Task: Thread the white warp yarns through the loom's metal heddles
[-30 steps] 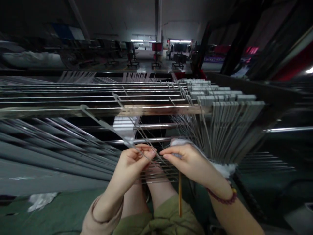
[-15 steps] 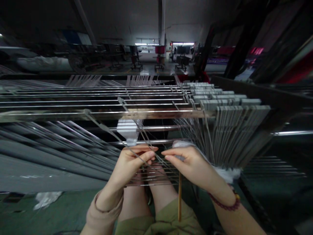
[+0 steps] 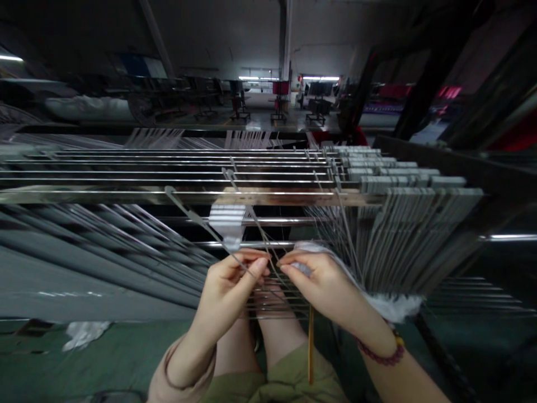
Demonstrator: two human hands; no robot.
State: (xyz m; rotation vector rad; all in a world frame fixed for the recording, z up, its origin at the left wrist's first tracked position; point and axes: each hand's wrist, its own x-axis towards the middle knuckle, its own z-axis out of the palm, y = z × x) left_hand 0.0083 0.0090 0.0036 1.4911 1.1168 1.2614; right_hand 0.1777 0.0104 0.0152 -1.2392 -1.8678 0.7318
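My left hand (image 3: 235, 288) is closed in a pinch at the middle of the loom, a thin metal heddle (image 3: 195, 217) running down into its fingers. Close by on the right, my right hand (image 3: 316, 275) also pinches, fingertips almost touching the left ones; whatever lies between them is too fine to make out. Another heddle (image 3: 258, 221) slants down between the two hands. A bundle of white yarn (image 3: 392, 305) passes behind my right hand and wrist. Below that hand a narrow yellow-brown stick (image 3: 311, 347) points down; its upper end is hidden.
Metal rods (image 3: 126, 180) span the loom in front of me. Packed heddles (image 3: 423, 240) hang at the right, grey ones (image 3: 104, 240) at the left. A white cloth strip (image 3: 226, 218) hangs behind my left hand. White scraps (image 3: 86, 334) lie on the green floor.
The view has shifted, so the loom appears a little farther right. My fingertips have drawn slightly closer together, and a heddle that crossed my left fingers now slants between the hands.
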